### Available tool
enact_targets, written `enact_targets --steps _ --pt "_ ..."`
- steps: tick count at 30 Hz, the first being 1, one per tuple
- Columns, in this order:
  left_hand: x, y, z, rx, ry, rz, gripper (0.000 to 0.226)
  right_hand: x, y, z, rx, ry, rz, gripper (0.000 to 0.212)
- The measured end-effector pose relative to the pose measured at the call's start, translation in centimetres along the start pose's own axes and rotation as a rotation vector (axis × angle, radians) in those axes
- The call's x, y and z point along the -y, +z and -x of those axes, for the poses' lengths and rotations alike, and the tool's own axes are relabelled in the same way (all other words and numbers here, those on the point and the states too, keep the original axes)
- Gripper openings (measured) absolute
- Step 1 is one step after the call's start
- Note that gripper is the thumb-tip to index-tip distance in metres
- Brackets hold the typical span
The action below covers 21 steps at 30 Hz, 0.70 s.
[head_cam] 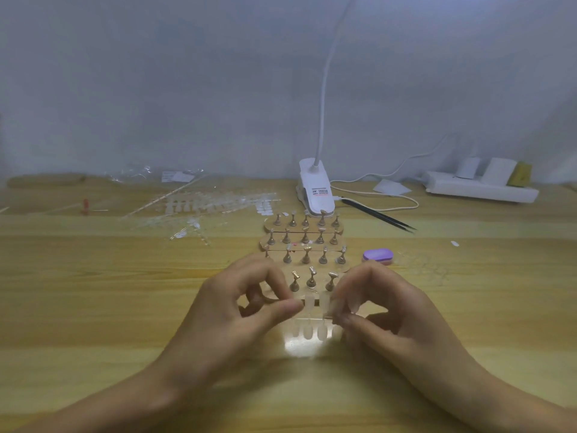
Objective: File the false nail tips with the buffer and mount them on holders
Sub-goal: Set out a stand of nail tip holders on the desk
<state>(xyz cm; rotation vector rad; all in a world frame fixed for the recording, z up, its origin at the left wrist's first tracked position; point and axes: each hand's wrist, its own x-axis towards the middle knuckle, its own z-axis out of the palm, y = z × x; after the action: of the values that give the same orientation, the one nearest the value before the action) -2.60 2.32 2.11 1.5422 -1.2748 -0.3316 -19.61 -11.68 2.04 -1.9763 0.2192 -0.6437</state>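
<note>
Spanning both grips, the strip of false nail tips [309, 303] is pinched at one end by thumb and forefinger of the left hand [237, 310], at the other by those of the right hand [390, 310], just on the near side of the holders [306, 256].

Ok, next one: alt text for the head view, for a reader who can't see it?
The left hand and right hand pinch a clear strip of false nail tips at a wooden table, before rows of metal holders. A purple buffer lies beside them; a white clip lamp stands behind.
</note>
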Motion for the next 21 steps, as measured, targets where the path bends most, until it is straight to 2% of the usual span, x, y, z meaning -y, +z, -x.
enact_targets --steps 2,4,8,13,15,17,19,21 --pt "0.5 0.0 -0.1 0.031 -0.222 0.192 0.033 0.2 0.0 0.1 0.003 -0.068 0.077 0.027" --pt "0.6 -0.1 -0.1 0.046 -0.334 0.358 0.036 0.3 -0.1 0.1 0.015 -0.066 0.08 0.029" --pt "0.7 -0.4 -0.4 -0.035 -0.382 0.518 0.036 -0.1 -0.3 0.1 0.053 -0.042 0.177 0.031" --pt "0.6 -0.6 -0.6 -0.05 -0.394 0.569 0.028 -0.8 -1.0 -0.3 0.095 -0.131 0.579 0.022" --pt "0.3 -0.7 -0.8 -0.06 -0.411 0.6 0.02 -0.4 -2.3 -1.0 0.018 -0.156 0.557 0.026" --pt "0.0 -1.0 -1.1 -0.057 -0.408 0.599 0.019 -0.4 -4.4 -2.5 -0.103 -0.201 0.591 0.018" --pt "-0.4 -1.2 -1.4 -0.03 -0.397 0.58 0.018 -1.1 -6.9 -4.1 -0.143 -0.133 0.729 0.02" --pt "-0.7 -1.3 -1.7 0.01 -0.389 0.545 0.017 -2.3 -8.5 -5.0 -0.034 0.093 0.907 0.029"
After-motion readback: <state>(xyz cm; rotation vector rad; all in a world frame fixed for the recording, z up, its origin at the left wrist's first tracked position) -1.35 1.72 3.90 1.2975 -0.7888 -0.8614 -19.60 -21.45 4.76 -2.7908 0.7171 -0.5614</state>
